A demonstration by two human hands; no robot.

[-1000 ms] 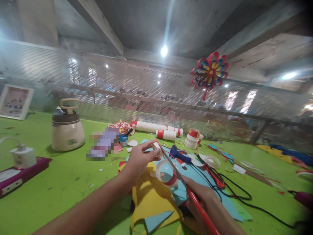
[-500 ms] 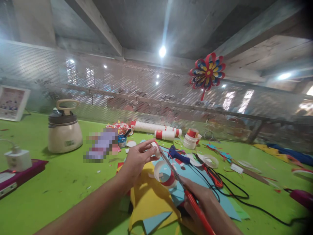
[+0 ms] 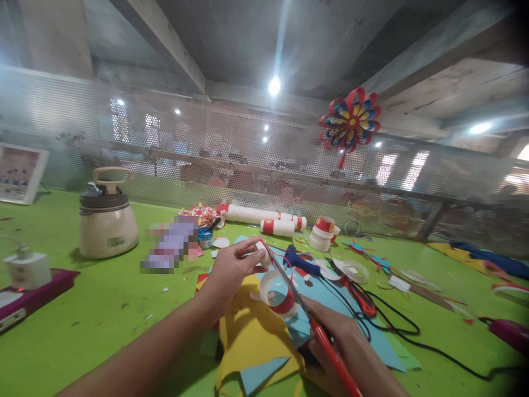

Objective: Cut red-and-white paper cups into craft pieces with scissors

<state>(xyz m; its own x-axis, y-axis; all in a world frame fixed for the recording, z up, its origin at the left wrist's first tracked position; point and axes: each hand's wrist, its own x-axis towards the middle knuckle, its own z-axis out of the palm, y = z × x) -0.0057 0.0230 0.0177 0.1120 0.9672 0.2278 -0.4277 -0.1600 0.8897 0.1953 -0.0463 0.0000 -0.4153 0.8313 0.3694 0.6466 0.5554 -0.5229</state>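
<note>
Above yellow paper on the green worktop, the left hand pinches a small white paper piece between thumb and fingers, while the right hand grips red-handled scissors, their blades reaching that piece beside the blue glue gun.

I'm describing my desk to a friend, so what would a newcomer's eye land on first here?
Probably the red, blue and yellow paper flower, up at the right in front of the mesh screen. Next, the red-handled scissors in the right hand, low in the middle, and the big cream jug at the left.
</note>
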